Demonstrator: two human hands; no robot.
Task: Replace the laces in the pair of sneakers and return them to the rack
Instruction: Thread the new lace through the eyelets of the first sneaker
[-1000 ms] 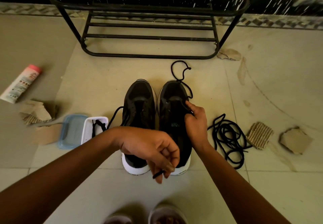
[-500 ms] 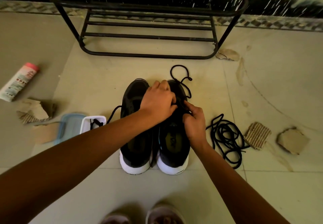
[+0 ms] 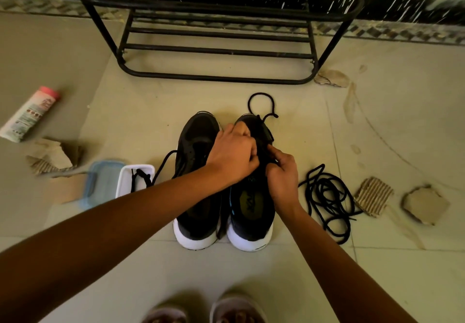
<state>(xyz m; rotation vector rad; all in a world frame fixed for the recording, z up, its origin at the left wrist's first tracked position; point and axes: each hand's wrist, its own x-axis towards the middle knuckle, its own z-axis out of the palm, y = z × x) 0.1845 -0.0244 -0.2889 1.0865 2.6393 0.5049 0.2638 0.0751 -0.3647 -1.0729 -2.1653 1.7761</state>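
Two black sneakers with white soles stand side by side on the floor, the left sneaker [image 3: 195, 196] and the right sneaker [image 3: 251, 212], toes toward the rack. My left hand [image 3: 232, 156] and my right hand [image 3: 283, 174] meet over the lacing area of the right sneaker, fingers pinched on its black lace [image 3: 261, 103], whose free end loops on the floor past the toe. A bundle of loose black laces [image 3: 327, 196] lies to the right. The black metal shoe rack [image 3: 216, 45] stands behind.
A white tub [image 3: 125, 179] with a black lace in it and a blue lid [image 3: 100, 181] sit left of the shoes. A pink-capped bottle [image 3: 30, 113] lies far left. Cardboard scraps [image 3: 372, 195] are scattered on both sides. My feet [image 3: 203, 310] are at the bottom edge.
My left hand rose from near the heels, where it pinched a lace end, to the top of the right sneaker, joining the right hand. The lace loop past the toe shifted slightly.
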